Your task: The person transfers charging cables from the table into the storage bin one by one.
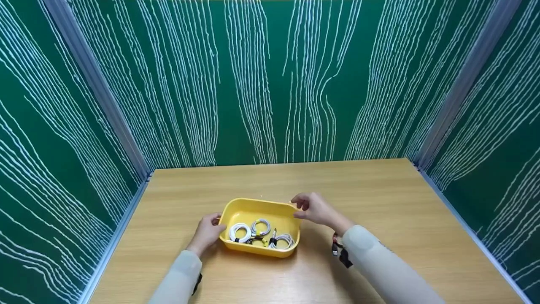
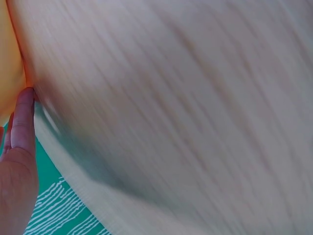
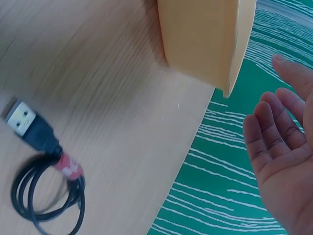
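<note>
A person's left hand rests against the left wall of a yellow tray, fingers straight and touching its side rather than curling round it. The tray, a shallow rounded rectangle of glossy plastic, sits near the middle of the light wooden worktop. Inside it lie several coiled white cables, bundled with dark ties, along its near side. At the tray's far right corner the right hand hovers just beside the rim, fingers spread loosely and holding nothing. A black USB cable with a red band shows in the right wrist view.
</note>
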{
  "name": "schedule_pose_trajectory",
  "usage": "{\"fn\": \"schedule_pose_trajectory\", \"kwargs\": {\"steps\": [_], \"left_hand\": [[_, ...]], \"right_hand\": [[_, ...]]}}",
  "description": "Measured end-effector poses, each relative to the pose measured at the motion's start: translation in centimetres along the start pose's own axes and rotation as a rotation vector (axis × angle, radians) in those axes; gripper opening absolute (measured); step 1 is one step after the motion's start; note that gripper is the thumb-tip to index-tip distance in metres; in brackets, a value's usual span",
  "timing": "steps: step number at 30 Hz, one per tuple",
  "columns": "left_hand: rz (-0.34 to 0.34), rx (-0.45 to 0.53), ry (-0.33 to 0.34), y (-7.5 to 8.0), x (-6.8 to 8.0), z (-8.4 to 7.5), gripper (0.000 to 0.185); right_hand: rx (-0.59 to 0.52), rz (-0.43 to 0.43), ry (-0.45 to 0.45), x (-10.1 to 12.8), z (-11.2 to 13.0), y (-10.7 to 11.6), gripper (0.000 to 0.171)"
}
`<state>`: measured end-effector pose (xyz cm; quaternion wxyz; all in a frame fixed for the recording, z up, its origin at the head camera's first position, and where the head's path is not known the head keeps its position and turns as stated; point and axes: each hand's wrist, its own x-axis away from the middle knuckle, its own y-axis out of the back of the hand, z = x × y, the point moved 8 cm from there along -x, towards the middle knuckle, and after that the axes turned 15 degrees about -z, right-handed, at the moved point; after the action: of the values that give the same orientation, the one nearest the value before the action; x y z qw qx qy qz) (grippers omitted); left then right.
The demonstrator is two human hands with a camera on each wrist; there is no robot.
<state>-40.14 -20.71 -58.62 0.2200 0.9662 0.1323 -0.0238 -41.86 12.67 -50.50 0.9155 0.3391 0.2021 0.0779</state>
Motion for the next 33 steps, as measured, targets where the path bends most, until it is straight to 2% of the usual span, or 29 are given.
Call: {"fn": "schedule_pose_trajectory", "kwargs": {"steps": [13,19,26,33], "left_hand": [[0.005,-0.018,-0.007,0.2,0.2,0.0,0.035],[0.000,-0.007,-0.024,0.2,0.1,-0.1,0.037],[-0.002,0.014,-0.019,0.0,0.1,-0.2,0.037],[-0.005,0.002,-0.017,0.0,0.0,-0.1,0.036]], "right_hand": [[0.017,-0.032,0.014,1.0,-1.7,1.9,0.034],[0.040,-0.029,-0.034,1.3,-2.3,2.9,0.034],[0.088,0.006,-0.104,2.0,-4.1,3.5,0.034],[0.157,0.061,-0.127,3.1,-5.8,3.6,0.030]]}}
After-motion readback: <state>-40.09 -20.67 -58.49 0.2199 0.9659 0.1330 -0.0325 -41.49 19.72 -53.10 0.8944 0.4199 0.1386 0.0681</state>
